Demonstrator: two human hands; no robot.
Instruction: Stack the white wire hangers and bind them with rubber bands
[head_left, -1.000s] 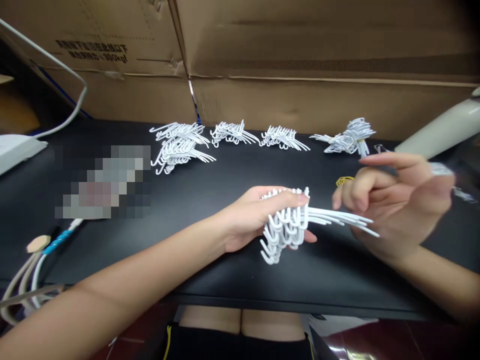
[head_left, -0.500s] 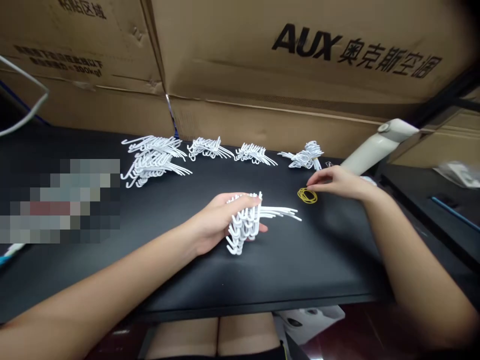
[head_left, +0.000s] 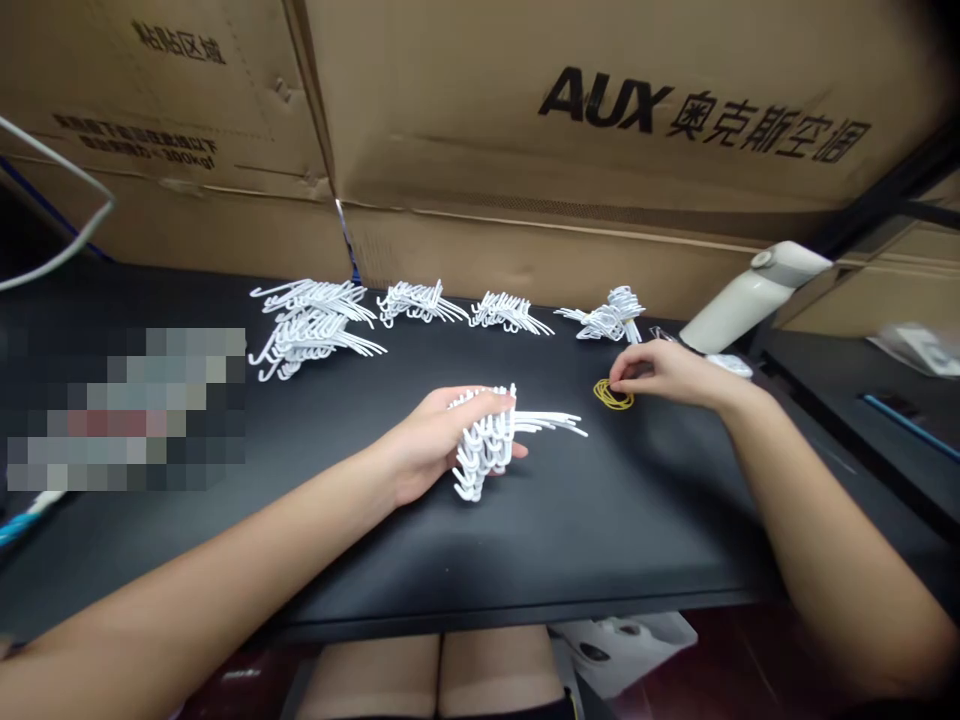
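Note:
My left hand (head_left: 429, 432) is closed around a bundle of white hooks (head_left: 484, 450), held just above the black table. Their curved ends hang towards me, and their straight ends stick out to the right. At the right, my right hand (head_left: 664, 372) pinches the upper edge of a small heap of yellow rubber bands (head_left: 615, 404) with thumb and fingertips. How many bands are between the fingers is too small to tell. Behind the hands lie a large pile of white hooks (head_left: 311, 325), two smaller piles (head_left: 420, 300) and a tangled bunch (head_left: 611, 318).
Cardboard boxes (head_left: 525, 170) stand along the back of the black table (head_left: 525, 560). A white bottle (head_left: 739, 305) leans at the back right. A white cable (head_left: 82, 235) hangs at the left, near a blurred-out patch. Below the table edge sits a white plastic bag (head_left: 645, 645).
My right hand has come down slightly onto the rubber bands, its fingertips drawn closer together. My left hand keeps hold of the hooks and has barely moved. The view has shifted slightly.

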